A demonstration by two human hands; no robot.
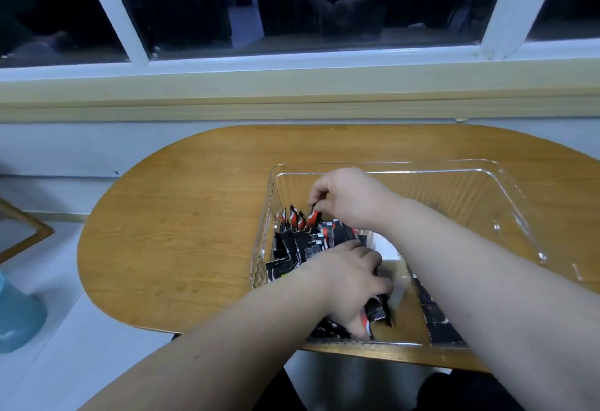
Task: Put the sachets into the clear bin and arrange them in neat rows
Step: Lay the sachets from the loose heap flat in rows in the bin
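Note:
A clear plastic bin stands on the wooden table, toward its right half. Black and red sachets stand packed upright in the bin's left part. My right hand reaches across into the bin and pinches the top of one upright sachet at the far end of the row. My left hand is low in the bin's near left part, closed around a bundle of sachets. More dark sachets lie flat under my right forearm.
The oval table sits against a wall below a window with white frames. A blue object rests on the floor at the left, beside a wood-framed piece. The bin's right half shows bare bottom.

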